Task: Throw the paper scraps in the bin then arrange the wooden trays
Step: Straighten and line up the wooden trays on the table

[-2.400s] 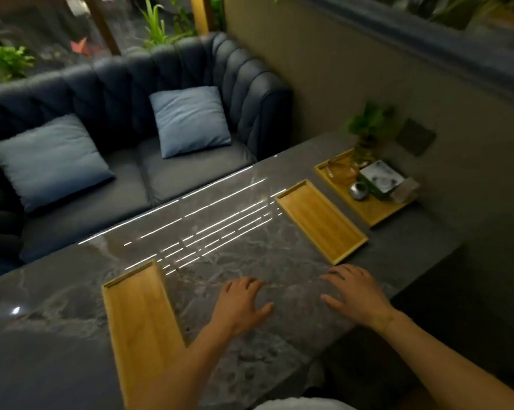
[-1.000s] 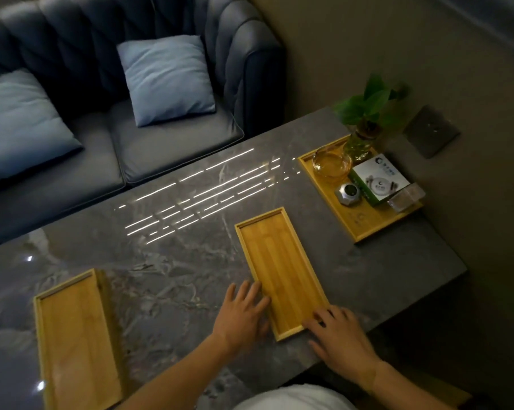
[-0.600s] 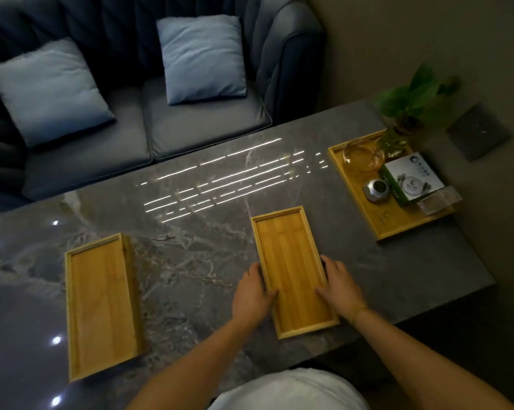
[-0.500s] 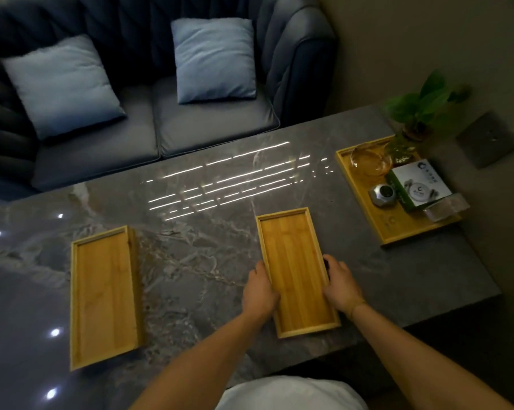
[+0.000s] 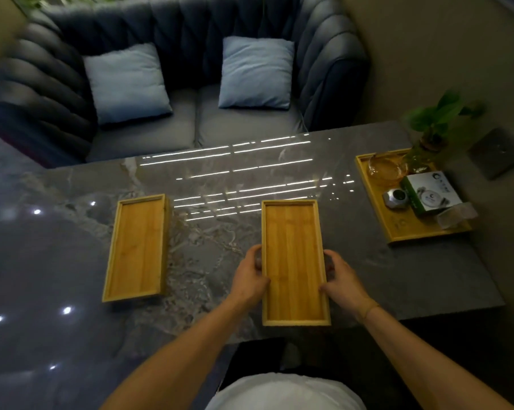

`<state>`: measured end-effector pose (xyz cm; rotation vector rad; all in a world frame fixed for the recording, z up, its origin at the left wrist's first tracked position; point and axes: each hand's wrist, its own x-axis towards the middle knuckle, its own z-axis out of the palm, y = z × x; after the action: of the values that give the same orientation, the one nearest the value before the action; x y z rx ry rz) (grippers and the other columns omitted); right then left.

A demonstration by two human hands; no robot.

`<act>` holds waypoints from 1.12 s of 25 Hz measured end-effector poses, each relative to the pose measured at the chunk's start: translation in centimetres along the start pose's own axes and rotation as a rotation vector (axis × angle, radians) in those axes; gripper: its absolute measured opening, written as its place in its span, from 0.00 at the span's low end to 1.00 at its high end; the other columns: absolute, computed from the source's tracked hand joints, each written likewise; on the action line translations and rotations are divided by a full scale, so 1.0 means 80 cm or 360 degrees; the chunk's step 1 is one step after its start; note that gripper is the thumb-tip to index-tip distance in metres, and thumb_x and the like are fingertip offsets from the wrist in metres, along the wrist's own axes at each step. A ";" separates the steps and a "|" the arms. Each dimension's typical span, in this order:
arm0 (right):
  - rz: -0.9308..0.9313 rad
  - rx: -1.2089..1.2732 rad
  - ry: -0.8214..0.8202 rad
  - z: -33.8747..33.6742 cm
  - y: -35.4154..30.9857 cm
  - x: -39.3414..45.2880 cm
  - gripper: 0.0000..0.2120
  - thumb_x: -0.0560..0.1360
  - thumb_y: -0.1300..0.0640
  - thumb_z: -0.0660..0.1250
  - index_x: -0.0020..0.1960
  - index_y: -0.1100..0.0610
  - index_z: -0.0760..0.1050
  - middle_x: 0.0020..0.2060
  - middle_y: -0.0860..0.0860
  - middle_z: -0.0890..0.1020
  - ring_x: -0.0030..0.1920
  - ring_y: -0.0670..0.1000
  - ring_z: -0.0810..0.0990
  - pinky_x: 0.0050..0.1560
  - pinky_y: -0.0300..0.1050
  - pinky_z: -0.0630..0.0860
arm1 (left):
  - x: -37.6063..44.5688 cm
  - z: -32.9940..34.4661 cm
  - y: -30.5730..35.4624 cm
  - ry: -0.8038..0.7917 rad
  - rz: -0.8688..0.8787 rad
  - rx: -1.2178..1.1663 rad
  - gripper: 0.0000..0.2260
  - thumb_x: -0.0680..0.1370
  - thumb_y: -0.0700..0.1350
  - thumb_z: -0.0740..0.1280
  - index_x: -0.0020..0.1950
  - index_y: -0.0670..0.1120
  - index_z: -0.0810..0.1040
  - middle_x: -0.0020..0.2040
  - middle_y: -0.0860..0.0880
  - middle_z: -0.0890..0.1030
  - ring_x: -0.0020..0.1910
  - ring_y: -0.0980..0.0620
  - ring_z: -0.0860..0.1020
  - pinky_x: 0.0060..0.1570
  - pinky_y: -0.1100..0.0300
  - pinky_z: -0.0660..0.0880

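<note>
An empty wooden tray (image 5: 292,250) lies lengthwise on the dark marble table (image 5: 220,241), near its front edge. My left hand (image 5: 249,276) grips the tray's left long side and my right hand (image 5: 340,278) grips its right long side. A second empty wooden tray (image 5: 137,247) lies parallel to it further left, untouched. No paper scraps or bin are in view.
A third, wider wooden tray (image 5: 397,229) at the right end holds a glass bowl (image 5: 384,170), a metal object (image 5: 396,198), a white and green box (image 5: 430,193) and a potted plant (image 5: 430,134). A dark sofa (image 5: 190,84) with two blue cushions stands beyond the table.
Both hands moved from the bare table onto the middle tray and took hold of its long sides. The tray has been turned from slanted to straight, parallel with the left tray.
</note>
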<state>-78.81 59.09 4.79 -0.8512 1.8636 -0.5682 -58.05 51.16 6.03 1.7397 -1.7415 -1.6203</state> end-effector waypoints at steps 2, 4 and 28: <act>-0.0104 0.0084 -0.0077 0.007 -0.014 -0.014 0.37 0.69 0.63 0.73 0.71 0.45 0.60 0.61 0.50 0.73 0.57 0.51 0.75 0.58 0.56 0.77 | -0.024 -0.020 -0.005 0.0074 0.0033 -0.0089 0.27 0.76 0.40 0.69 0.70 0.55 0.63 0.48 0.52 0.77 0.43 0.59 0.78 0.37 0.64 0.77; -0.0216 0.0110 -0.0115 0.020 -0.031 -0.026 0.36 0.68 0.64 0.74 0.69 0.44 0.62 0.59 0.48 0.73 0.54 0.50 0.77 0.52 0.53 0.79 | -0.046 -0.043 -0.013 0.0160 0.0057 -0.0145 0.27 0.76 0.39 0.69 0.70 0.56 0.64 0.49 0.51 0.77 0.43 0.58 0.78 0.37 0.63 0.77; -0.0293 -0.0092 -0.0204 0.371 -0.297 0.054 0.34 0.71 0.62 0.71 0.72 0.46 0.61 0.48 0.47 0.78 0.45 0.47 0.80 0.37 0.41 0.77 | 0.035 -0.418 -0.197 0.0281 -0.0103 -0.0145 0.30 0.75 0.35 0.66 0.74 0.53 0.63 0.57 0.47 0.76 0.54 0.46 0.79 0.55 0.47 0.79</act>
<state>-45.71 39.89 6.46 -1.0804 1.7029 -0.5618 -24.33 35.77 5.39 1.8519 -1.5234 -1.4943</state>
